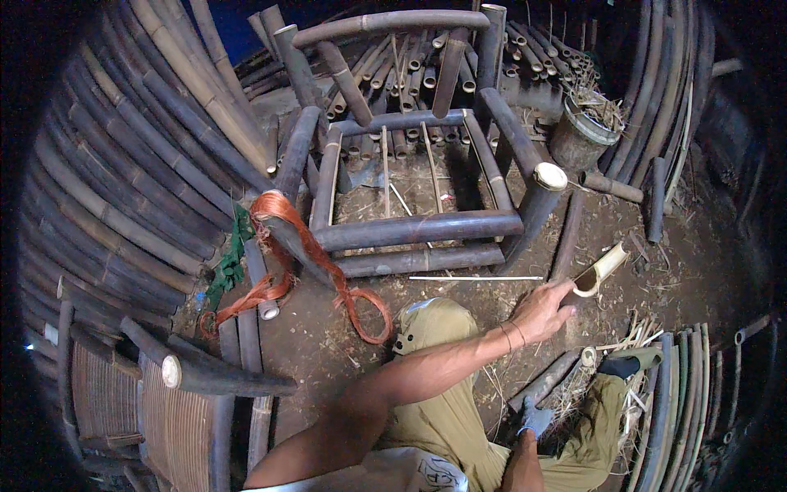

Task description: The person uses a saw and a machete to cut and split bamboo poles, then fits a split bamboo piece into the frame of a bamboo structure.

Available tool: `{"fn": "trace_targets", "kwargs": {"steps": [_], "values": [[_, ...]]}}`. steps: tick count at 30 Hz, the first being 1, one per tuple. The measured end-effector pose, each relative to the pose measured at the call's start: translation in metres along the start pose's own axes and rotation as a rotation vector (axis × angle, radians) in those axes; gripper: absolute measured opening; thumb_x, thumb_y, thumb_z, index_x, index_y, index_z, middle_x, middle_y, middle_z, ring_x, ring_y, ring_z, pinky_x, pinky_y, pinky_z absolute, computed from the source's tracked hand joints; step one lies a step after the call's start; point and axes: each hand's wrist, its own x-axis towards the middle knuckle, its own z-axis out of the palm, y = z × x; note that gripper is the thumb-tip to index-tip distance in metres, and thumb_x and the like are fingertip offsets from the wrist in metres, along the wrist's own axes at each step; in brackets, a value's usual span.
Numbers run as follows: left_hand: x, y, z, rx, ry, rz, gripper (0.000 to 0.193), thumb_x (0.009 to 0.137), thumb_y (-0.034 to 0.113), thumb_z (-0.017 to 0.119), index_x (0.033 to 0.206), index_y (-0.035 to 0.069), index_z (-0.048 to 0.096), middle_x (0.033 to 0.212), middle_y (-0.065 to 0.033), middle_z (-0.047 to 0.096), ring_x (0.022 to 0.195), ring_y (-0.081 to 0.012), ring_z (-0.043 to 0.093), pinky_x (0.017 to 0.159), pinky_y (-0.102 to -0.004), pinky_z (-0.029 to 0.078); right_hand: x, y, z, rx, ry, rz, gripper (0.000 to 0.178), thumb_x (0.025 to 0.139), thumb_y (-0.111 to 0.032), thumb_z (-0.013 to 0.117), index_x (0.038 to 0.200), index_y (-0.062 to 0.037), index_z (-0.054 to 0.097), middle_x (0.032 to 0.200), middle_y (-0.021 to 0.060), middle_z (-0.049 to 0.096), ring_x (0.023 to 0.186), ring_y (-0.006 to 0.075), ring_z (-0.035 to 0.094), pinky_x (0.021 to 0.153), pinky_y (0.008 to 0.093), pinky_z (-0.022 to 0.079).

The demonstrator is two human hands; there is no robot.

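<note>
Reaches out to the right over khaki trousers [434, 334] with the bare left hand [539, 316], fingers and thumb at the near end of a split bamboo section [607, 266]; cannot tell whether closed firmly around it. Has the gloved right hand [537, 420] low between the legs, next to a dark bamboo culm [544, 382] on the ground; cannot tell whether clamped on it or merely beside it. Includes pale shavings [639, 328] near that hand.

Faces, just ahead, a bamboo armchair frame [418, 230], upright and apart from both hands. Looks well advanced in its main structure, with armrests, seat rails, top rail and two slanted back splats in place. Looks less complete in the seat, spanned mid-opening by only two thin strips [385, 172]; seems to lack most of its infill, judging by the closely ribbed panel [176, 435] at lower left. Shows the split section separate from the frame, so seemingly not yet part of it.

Carries orange twine [269, 205] over the left armrest end, trailing groundward. Includes, farther out, a bucket [574, 152] of scraps, stacked culms [418, 78] behind and leaning poles [106, 164] at left
</note>
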Motion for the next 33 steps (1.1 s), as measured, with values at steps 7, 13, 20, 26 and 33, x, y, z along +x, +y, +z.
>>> {"fn": "trace_targets", "kwargs": {"steps": [7,13,20,26,33], "values": [[0.022,-0.001,-0.006,-0.049,0.183,0.042,0.031,0.083,0.012,0.071,0.110,0.000,0.061,0.098,-0.0198,0.065,0.095,-0.0369,0.065,0.084,-0.0428,0.050,0.011,-0.011,0.004,0.021,-0.096,-0.014,0.063,0.072,-0.051,0.082,0.084,0.0098,0.068,0.084,0.0272,0.070,0.075,0.0410,0.068,0.070,0.0483,0.053],[0.027,-0.012,-0.009,-0.120,0.202,-0.034,0.030,0.087,0.020,0.073,0.109,0.002,0.063,0.090,-0.0096,0.065,0.080,-0.0129,0.058,0.071,-0.0315,0.049,0.004,-0.039,0.006,0.085,-0.049,-0.194,0.041,0.083,-0.035,0.070,0.085,0.0058,0.066,0.092,0.0259,0.067,0.088,0.0432,0.064,0.081,0.0486,0.049],[0.026,0.002,-0.016,-0.307,0.146,-0.042,0.024,0.090,0.008,0.072,0.112,0.002,0.062,0.094,0.0021,0.062,0.085,-0.0038,0.054,0.072,-0.0227,0.048,0.022,0.005,-0.007,0.125,-0.028,-0.028,0.039,0.084,-0.031,0.067,0.086,0.0082,0.062,0.092,0.0301,0.066,0.080,0.0477,0.063,0.074,0.0521,0.049],[0.029,-0.016,-0.013,-0.326,0.067,-0.065,0.025,0.087,0.003,0.071,0.111,0.000,0.063,0.096,0.0004,0.064,0.085,-0.0054,0.056,0.074,-0.0232,0.049,0.024,-0.048,-0.072,0.605,-0.106,-0.004,0.028,0.085,-0.025,0.069,0.080,0.0000,0.058,0.063,0.0043,0.054,0.058,0.0180,0.051,0.056,0.0385,0.044],[0.036,-0.013,-0.009,-0.429,0.061,-0.002,0.026,0.089,0.003,0.071,0.114,0.001,0.064,0.099,0.0018,0.063,0.083,-0.0035,0.055,0.073,-0.0195,0.047,0.012,-0.075,-0.141,0.669,-0.067,-0.185,0.027,0.088,-0.016,0.067,0.108,-0.0007,0.058,0.075,-0.0001,0.048,0.060,0.0120,0.047,0.053,0.0310,0.044]]}}
